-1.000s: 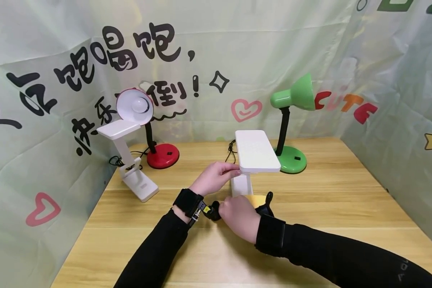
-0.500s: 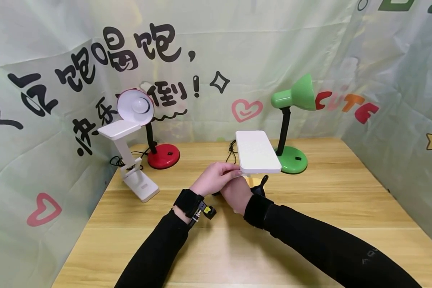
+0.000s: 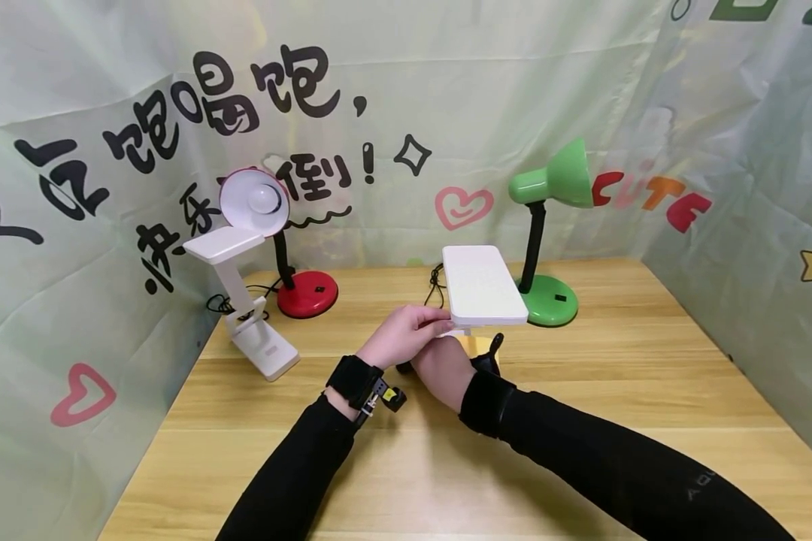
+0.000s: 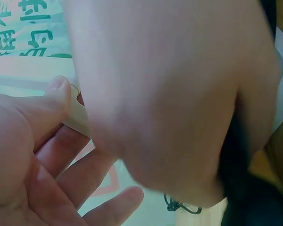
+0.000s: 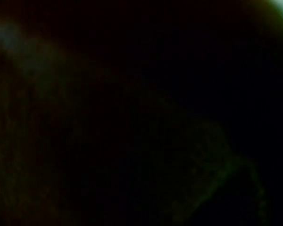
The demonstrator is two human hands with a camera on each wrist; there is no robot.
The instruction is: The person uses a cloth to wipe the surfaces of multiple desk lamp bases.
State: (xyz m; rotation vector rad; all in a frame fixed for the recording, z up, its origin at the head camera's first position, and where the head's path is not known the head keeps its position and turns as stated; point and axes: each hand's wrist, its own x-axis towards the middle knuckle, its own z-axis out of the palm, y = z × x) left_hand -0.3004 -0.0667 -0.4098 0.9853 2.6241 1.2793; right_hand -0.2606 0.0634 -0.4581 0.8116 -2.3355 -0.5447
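Observation:
A white desk lamp (image 3: 485,285) with a flat rectangular head stands at the middle of the table. My left hand (image 3: 406,334) holds the lamp just below the head's near left corner. In the left wrist view, its thumb and fingers pinch the white lamp part (image 4: 33,70), while the little finger stays apart. Close beside it, under the head's front edge, is my right hand (image 3: 441,368), which hides most of the lamp's stem and base. Its fingers are out of sight; the right wrist view is almost black.
At the left stand a second white folding lamp (image 3: 264,349) and a red lamp (image 3: 307,293). A green lamp (image 3: 548,300) is just behind the head at right. Black cable (image 3: 435,279) lies behind it. A fabric backdrop (image 3: 392,90) encloses the wooden table (image 3: 616,421).
My right hand has moved forward, up against the left hand and over the lamp's lower part. The left hand and the lamp head have stayed in place.

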